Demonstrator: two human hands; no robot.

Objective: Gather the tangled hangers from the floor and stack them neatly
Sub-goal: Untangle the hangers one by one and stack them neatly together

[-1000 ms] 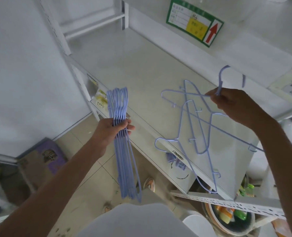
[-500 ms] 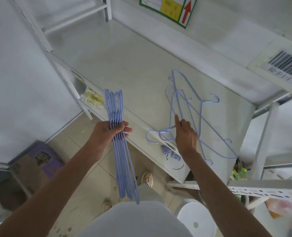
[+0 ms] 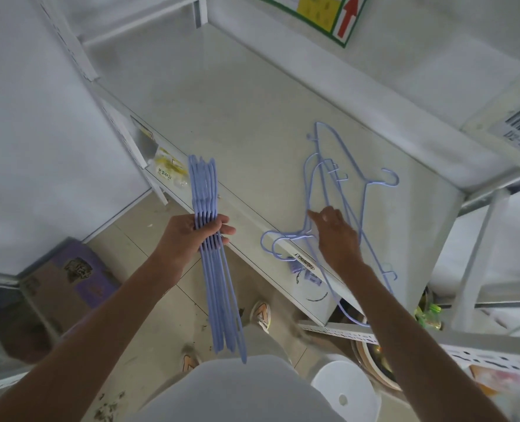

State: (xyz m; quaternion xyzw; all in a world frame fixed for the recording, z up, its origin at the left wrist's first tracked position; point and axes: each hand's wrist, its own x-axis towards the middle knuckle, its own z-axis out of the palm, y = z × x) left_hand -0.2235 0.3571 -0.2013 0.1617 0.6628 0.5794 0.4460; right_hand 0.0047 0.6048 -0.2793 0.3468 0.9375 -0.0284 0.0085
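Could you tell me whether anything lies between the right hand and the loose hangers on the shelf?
Nothing visible does. The right hand already rests on the loose hangers lying on the shelf, index finger pointing forward. The left hand grips the gathered bundle apart, over the floor.

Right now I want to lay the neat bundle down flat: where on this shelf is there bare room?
The white shelf is bare between its left upright and the loose tangled hangers, from the front edge beside the left hand's bundle of hangers back to the rear ledge. The right part is crowded: the tangle sprawls there, with the right hand on it.
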